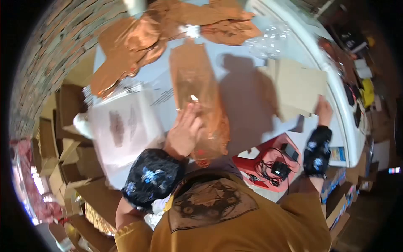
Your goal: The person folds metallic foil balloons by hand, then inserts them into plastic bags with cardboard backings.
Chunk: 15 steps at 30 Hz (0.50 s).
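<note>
My left hand [187, 129] lies with fingers extended on a long orange-brown folded piece [195, 75] that looks like fabric in a shiny clear plastic bag. The piece runs lengthwise away from me on the white table. To its left sits a stack of clear plastic bags [126, 126] with print on them. On the right, my right hand [324, 111] is at the near right corner of beige cardboard sheets [300, 88]. Its fingers look closed on that edge, though slightly blurred. Both forearms wear dark patterned sleeve covers.
More orange-brown pieces [134, 40] lie along the far side, with crumpled clear plastic [270, 40] beside them. A red tray [268, 164] holding black cables and adapters is near my body. Open cardboard boxes [75, 164] stand left, by a brick wall [63, 46]. A white raised edge [336, 80] borders the right.
</note>
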Each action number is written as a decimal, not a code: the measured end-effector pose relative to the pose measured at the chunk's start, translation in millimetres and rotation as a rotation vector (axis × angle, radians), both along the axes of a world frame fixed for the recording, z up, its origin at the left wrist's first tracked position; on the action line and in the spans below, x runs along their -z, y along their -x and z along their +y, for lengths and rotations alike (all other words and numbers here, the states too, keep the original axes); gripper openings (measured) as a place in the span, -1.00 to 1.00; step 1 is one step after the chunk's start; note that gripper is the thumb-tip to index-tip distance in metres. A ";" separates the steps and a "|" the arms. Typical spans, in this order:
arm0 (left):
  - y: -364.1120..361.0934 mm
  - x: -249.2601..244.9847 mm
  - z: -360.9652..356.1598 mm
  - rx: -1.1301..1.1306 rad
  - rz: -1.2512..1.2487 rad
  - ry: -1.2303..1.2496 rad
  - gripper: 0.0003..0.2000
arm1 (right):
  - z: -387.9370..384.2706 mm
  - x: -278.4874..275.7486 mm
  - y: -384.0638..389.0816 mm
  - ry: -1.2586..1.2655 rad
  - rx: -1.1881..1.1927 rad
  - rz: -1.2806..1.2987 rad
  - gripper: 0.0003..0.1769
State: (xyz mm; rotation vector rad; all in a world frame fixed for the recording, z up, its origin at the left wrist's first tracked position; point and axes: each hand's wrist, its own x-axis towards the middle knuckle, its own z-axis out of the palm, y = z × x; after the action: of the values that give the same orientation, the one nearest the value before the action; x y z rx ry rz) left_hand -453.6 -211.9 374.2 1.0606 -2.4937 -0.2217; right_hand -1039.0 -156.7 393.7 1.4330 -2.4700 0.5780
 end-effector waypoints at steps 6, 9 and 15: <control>-1.4 -2.1 0.2 -0.004 0.030 -0.004 -0.77 | -9.2 -28.8 -51.6 0.220 0.142 -0.151 -0.59; -1.8 -1.3 1.8 -0.014 0.050 0.001 -0.80 | -5.2 -53.7 -54.7 0.586 -0.059 -0.765 -0.59; -2.7 1.0 1.2 -0.026 0.028 0.005 -0.79 | -61.9 -63.4 -219.9 0.396 -0.387 -0.699 -0.70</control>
State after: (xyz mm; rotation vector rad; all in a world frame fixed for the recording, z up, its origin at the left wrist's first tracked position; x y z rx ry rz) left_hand -450.9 -210.8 373.1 1.0794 -2.4533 -0.2210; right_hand -819.0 -218.6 457.1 1.7449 -2.2888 1.7966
